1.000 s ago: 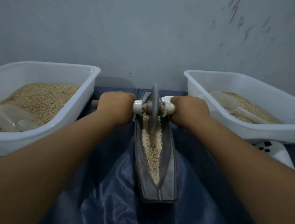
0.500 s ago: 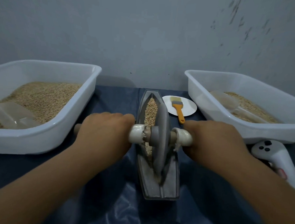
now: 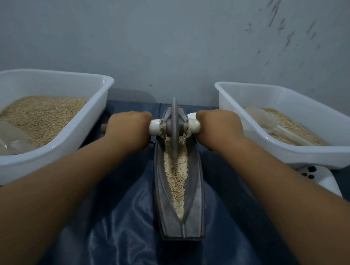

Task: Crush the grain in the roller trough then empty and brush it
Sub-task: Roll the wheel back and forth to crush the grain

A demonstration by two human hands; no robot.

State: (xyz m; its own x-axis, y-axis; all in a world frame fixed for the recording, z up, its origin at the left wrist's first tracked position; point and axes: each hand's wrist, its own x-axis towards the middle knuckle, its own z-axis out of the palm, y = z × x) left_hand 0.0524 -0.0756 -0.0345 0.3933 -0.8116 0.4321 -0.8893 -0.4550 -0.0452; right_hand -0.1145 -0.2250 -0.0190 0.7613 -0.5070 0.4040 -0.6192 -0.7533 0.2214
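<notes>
A long grey boat-shaped trough (image 3: 195,203) lies lengthwise on the blue cloth in front of me, with pale grain (image 3: 176,178) along its groove. A grey roller wheel (image 3: 174,128) on a white-collared axle stands in the trough's far end. My left hand (image 3: 128,128) grips the axle handle left of the wheel. My right hand (image 3: 218,128) grips the handle on the right. Both arms are stretched forward. My right hand hides most of the white plate (image 3: 191,114) behind it.
A white tub (image 3: 86,128) of grain with a clear scoop (image 3: 7,137) stands on the left. Another white tub (image 3: 317,154) with grain and a scoop (image 3: 270,124) stands on the right. A white controller (image 3: 316,174) lies near the right tub. A grey wall rises behind.
The wheel was at the far end, rolled back toward me to the trough's near end, and has now rolled to the far end again; both hands kept their grip.
</notes>
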